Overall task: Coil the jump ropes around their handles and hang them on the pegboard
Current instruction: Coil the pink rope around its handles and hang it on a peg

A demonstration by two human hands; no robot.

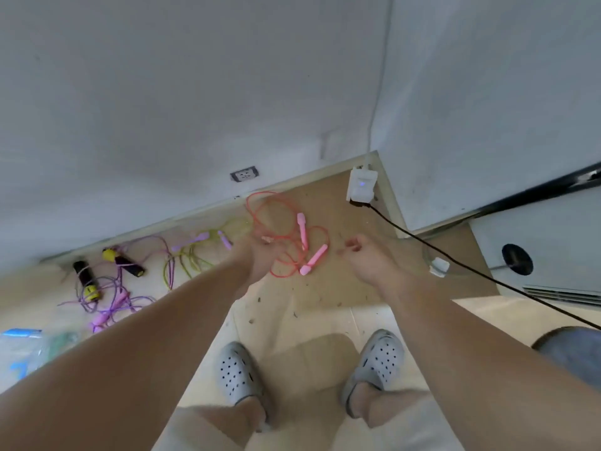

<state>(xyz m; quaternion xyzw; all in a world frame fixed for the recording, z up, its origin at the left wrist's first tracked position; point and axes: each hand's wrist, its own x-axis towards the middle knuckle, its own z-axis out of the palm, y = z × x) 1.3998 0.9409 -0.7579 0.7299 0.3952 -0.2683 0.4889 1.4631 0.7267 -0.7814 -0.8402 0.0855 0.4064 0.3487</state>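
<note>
Pink jump rope (313, 259): thin glossy cord in loose overlapping loops, two smooth rounded handles, lying uncoiled on the floor by the wall.
Left hand (260, 255): fingers curled over the cord; grip too blurred to tell.
Right hand (367, 258): fingers loosely curled, empty.
Risk: a lifted cord would likely snag its own loops or the neighbouring yellow-green rope (192, 260).

Left hand (260, 258) over tangled pink jump rope (313, 255) on floor, right hand (367, 258) just beside, fingers loosely curled

Pink jump rope (314, 257) lies uncoiled; yellow-green rope (192, 260) and purple rope (117, 296) tangle leftward.
</note>
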